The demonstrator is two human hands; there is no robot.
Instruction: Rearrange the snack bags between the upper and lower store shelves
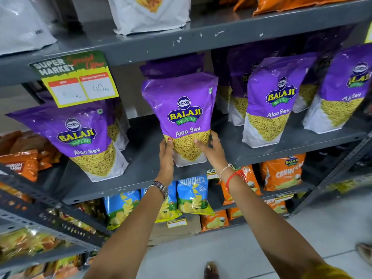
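Observation:
A purple Balaji Aloo Sev bag stands upright at the middle of the grey shelf. My left hand grips its lower left edge, and my right hand presses its lower right side with fingers spread around it. More purple Aloo Sev bags stand on the same shelf: one at the left, one at the right and one at the far right, with others behind them. Blue Crunchex bags and orange bags fill the shelf below.
The shelf above holds a white bag and orange bags. A price tag hangs from its front edge. A second rack with orange bags stands at the left. Bare shelf surface lies on either side of the held bag.

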